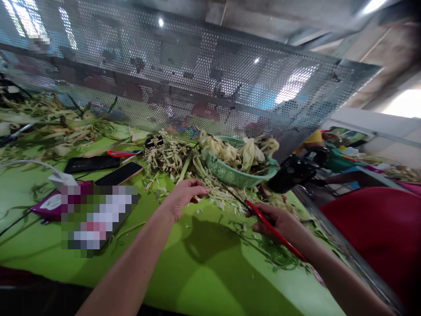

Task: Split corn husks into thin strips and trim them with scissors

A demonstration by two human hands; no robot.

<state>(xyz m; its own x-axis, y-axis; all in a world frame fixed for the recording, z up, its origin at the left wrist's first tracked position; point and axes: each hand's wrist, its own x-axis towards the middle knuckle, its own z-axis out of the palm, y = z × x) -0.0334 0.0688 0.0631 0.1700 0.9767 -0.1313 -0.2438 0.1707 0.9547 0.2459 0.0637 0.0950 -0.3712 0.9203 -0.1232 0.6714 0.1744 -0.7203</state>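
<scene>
My left hand [186, 195] is above the green tabletop [204, 281], its fingers curled in and the thumb pressed toward them. Whatever it may pinch is too small or hidden to make out. Just beyond it lies a heap of pale trimmed plant scraps [171, 158]. My right hand [276, 221] is closed around a tool with a long red handle [274, 230] and a slim dark front end pointing toward the heap. Behind both hands, a light green plastic basket [226, 171] holds pale, wilted plant pieces [248, 156]. Thin green strands [279, 254] lie below my right hand.
To the left are a phone [120, 174], a dark flat case [92, 164], another red-handled tool [121, 153], a white charger [64, 177] and a purple pouch [52, 206]. A perforated metal screen [184, 79] rises behind. A red chair [371, 228] stands at the right.
</scene>
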